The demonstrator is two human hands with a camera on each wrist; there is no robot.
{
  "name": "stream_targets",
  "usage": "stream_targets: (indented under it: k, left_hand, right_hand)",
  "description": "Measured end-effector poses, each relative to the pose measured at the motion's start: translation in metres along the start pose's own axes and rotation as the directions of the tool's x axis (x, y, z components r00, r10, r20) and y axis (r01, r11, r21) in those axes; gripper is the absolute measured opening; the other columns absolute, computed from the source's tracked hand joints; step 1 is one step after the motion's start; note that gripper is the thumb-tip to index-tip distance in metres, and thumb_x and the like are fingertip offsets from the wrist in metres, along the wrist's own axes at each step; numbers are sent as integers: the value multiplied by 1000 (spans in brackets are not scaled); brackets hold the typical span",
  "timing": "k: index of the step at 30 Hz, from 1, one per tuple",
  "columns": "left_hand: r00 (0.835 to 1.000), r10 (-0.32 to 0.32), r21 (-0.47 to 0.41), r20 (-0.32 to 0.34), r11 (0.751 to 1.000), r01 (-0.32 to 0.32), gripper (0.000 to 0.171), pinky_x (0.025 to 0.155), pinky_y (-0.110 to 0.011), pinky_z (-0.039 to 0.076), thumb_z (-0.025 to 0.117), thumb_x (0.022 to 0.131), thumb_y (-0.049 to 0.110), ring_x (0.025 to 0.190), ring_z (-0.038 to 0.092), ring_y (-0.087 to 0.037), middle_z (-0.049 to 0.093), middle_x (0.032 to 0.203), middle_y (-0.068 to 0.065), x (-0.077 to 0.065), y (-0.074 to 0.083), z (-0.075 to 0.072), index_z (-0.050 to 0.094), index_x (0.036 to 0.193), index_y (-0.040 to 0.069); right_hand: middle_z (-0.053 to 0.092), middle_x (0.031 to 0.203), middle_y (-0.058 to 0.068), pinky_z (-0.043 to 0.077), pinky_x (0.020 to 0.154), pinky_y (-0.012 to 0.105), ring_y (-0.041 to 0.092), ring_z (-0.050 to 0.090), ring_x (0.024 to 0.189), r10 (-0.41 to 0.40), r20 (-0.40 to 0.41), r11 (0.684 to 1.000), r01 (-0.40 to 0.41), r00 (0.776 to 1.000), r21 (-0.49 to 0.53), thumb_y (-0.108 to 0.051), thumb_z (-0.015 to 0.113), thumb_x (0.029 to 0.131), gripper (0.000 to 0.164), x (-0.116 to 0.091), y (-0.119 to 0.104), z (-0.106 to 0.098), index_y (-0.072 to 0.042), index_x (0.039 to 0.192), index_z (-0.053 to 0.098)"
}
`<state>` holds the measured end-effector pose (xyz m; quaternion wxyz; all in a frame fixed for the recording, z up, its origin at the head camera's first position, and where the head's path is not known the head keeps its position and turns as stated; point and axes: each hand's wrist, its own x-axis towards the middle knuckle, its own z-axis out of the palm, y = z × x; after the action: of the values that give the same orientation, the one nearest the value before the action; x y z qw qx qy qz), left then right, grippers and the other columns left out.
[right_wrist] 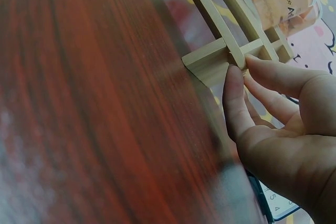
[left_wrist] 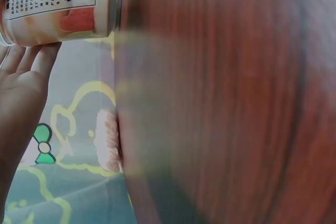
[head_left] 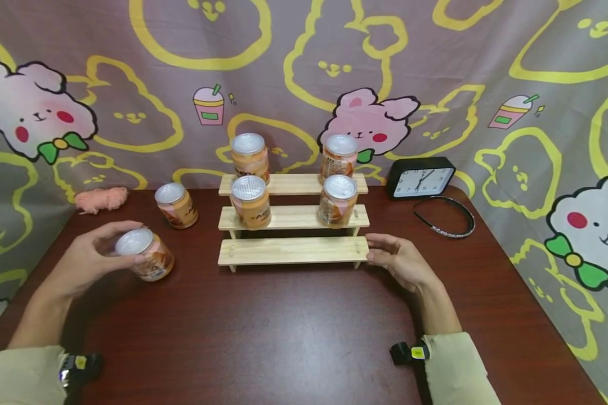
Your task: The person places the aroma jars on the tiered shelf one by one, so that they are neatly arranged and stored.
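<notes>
At the left of the table, my left hand grips a can with a silver lid and an orange-and-pink label, thumb and fingers around its upper part. The left wrist view shows the side of this can with printed text. My right hand pinches the right end of the lowest step of a three-step wooden stand between thumb and fingers. Two similar cans stand on the top step, a left one and a right one. Below them on the middle step are a left can and a right can.
Another can stands on the table behind the held one. Pink yarn lies at the back left. A black clock and a headband sit right of the stand. A patterned cloth hangs behind.
</notes>
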<state>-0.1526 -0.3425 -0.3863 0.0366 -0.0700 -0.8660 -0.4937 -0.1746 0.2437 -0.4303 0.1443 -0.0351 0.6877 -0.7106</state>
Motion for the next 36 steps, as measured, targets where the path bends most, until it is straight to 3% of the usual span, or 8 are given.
stream_targets:
  k: [5, 9, 15, 22, 29, 36]
  left_hand:
    - [999, -10, -7, -33, 1000, 9, 53, 70, -16, 52, 83, 84, 3, 89, 63, -2, 65, 108, 18, 2, 10, 9, 63, 133, 11]
    - [998, 20, -36, -54, 999, -22, 54, 69, -17, 53, 83, 82, -1, 88, 64, -3, 67, 107, 15, 6, 16, 16, 64, 132, 8]
    - [997, 71, -144, -42, 987, -77, 54, 72, -16, 54, 80, 82, -9, 92, 64, -5, 67, 112, 10, 11, 21, 24, 64, 131, 6]
    - [992, 114, -119, -60, 986, -121, 56, 73, -15, 54, 81, 80, -9, 96, 63, -5, 66, 118, 10, 15, 28, 33, 64, 132, 3]
    - [980, 182, -123, -84, 974, -191, 57, 80, -14, 52, 82, 78, -12, 101, 64, -8, 67, 129, -2, 20, 40, 42, 65, 132, -2]
    - [983, 149, -109, -105, 981, -160, 57, 78, -13, 53, 83, 77, -10, 96, 66, -4, 69, 118, 13, 18, 48, 52, 64, 131, -4]
  right_hand:
    - [45, 138, 31, 55, 89, 27, 15, 64, 100, 4, -1, 1000, -4, 1000, -4, 8, 61, 95, 56, 0, 0, -1, 15, 146, 39]
    - [47, 137, 29, 55, 88, 27, 15, 64, 100, 8, -6, 1000, -8, 1000, -9, 8, 62, 95, 56, 0, 0, -1, 14, 146, 39]
    - [48, 138, 25, 55, 88, 28, 16, 64, 101, 23, -15, 1000, -23, 1000, -4, 8, 62, 95, 55, 1, -2, 0, 11, 146, 42]
    - [48, 137, 26, 55, 88, 27, 16, 64, 101, 15, -2, 1000, -15, 1000, -8, 8, 62, 95, 56, 0, -3, 1, 12, 146, 40]
    - [47, 135, 27, 55, 88, 27, 16, 63, 100, 14, -1, 1000, -14, 1000, -5, 8, 62, 95, 57, 1, -3, 0, 14, 146, 39]
    - [49, 133, 22, 56, 88, 28, 16, 63, 101, 25, -13, 1000, -25, 1000, -8, 8, 64, 94, 57, 1, -1, 0, 12, 146, 41]
